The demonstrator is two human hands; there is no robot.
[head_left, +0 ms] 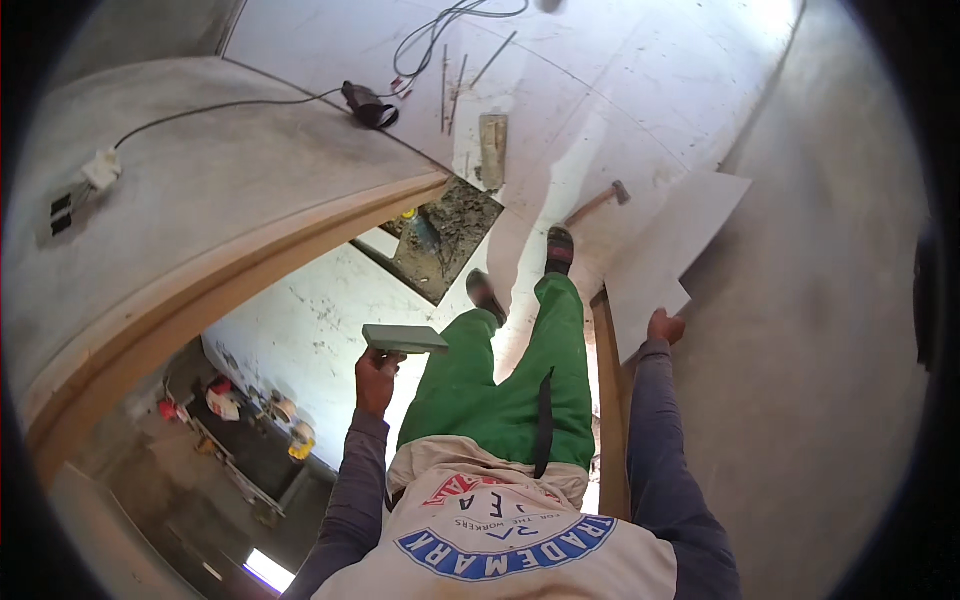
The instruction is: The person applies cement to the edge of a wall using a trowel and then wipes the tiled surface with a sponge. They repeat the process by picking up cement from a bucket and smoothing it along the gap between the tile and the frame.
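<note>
My left hand (374, 384) is closed around the lower side of a flat, grey-green rectangular block (405, 338), held level beside my left thigh; its exact kind is unclear. On the other side, my right hand (667, 327) grips the near edge of a large white tile (672, 235) with a notch cut out of one side. This tile stands tilted next to the right wall, by the doorway. A hammer (597, 203) with a wooden handle lies on the floor just left of the tile, ahead of my right foot.
Bare mortar (455, 235) shows in an untiled patch left of my feet. Farther off lie a flat trowel-like tool (493, 150), thin rods (457, 95) and a dark corded power tool (370, 106). Its cable reaches a wall socket (100, 170). A wooden door frame (250, 255) borders the left.
</note>
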